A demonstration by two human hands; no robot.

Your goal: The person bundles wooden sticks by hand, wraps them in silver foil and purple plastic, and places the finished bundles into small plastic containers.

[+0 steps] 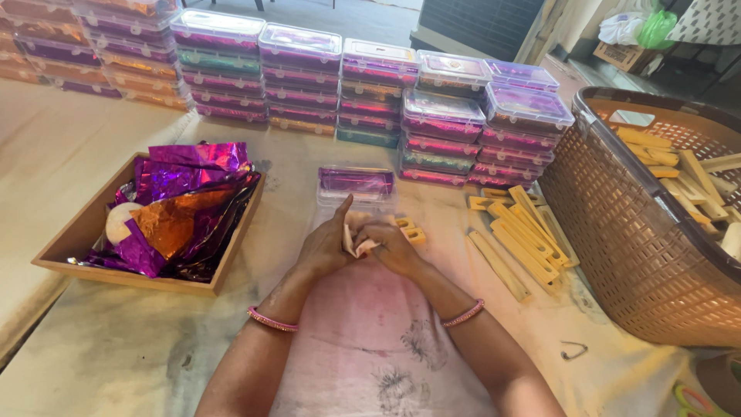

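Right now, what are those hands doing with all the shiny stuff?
A person's left hand and right hand meet over a small pale piece on the table. A clear lidded box sits just beyond them. Shiny foil sheets fill a wooden tray; yellowish bars lie beside a brown basket.

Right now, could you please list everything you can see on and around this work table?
Clear plastic lidded boxes: many, foil-filled purple, orange and green, stacked along the back.
Single clear plastic box: one, purple inside, beyond the hands.
Shallow wooden tray: one, brown, left.
Crumpled foil sheets: several, purple and orange, in the tray.
Pale yellow wooden sticks: a loose pile, right of the hands.
Brown plastic basket: one, far right, holding more sticks.
Left hand: pink bangle, fingering a small pale piece.
Right hand: pink bangle, touching the same piece.
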